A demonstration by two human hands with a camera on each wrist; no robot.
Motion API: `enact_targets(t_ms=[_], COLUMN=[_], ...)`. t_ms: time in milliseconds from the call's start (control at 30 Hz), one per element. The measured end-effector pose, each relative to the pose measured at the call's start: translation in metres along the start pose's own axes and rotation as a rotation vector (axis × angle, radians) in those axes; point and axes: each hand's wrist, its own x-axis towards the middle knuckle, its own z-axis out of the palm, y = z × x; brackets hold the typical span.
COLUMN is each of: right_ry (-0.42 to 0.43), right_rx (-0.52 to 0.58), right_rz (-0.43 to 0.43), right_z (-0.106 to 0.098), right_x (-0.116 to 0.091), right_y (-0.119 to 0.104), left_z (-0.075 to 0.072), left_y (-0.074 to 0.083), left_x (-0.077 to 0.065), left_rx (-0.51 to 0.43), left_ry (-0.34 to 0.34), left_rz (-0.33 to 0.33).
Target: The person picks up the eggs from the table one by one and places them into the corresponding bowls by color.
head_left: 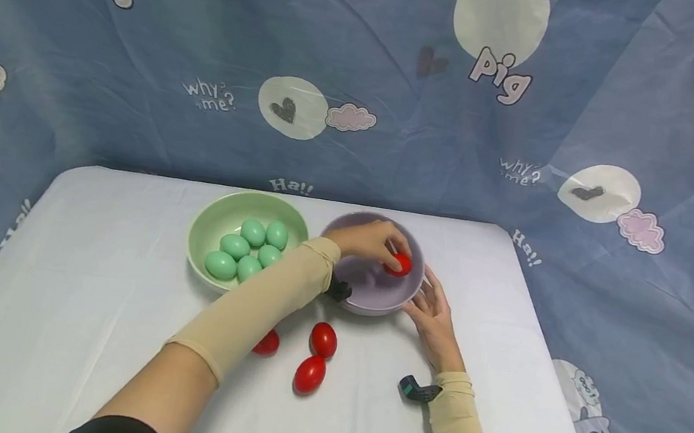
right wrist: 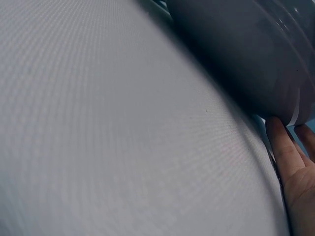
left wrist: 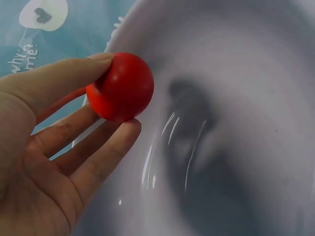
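My left hand (head_left: 369, 241) reaches over the purple bowl (head_left: 370, 296) and pinches a red egg (head_left: 403, 264) between thumb and fingertips. In the left wrist view the smooth red egg (left wrist: 124, 84) is held near the bowl's inner wall (left wrist: 236, 64). At the bowl's right side, my right hand (head_left: 434, 321) touches the outer wall with fairly straight, spread fingers. The right wrist view shows its fingers (right wrist: 285, 147) against the lower side of the bowl (right wrist: 241, 54). Two red eggs (head_left: 323, 339) lie touching each other in front of the bowl.
To the left stands a light green bowl (head_left: 200, 262) with several mint-green eggs (head_left: 221, 265) in it. Another red egg (head_left: 267, 343) is partly hidden by the left forearm. A white cloth covers the table (head_left: 68, 324); a blue printed curtain (head_left: 373, 41) hangs behind.
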Motion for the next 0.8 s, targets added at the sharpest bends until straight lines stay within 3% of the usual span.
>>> enact_targets(t_ms=[800], right_ry=[0.004], right_rx=[-0.005], right_rz=[-0.002], right_z=[0.001], right_x=[-0.001], right_y=[-0.004], left_z=[0.011], left_y=[-0.012], left_x=[0.016], left_rx=[0.094], left_ry=[-0.089], left_rz=[-0.126])
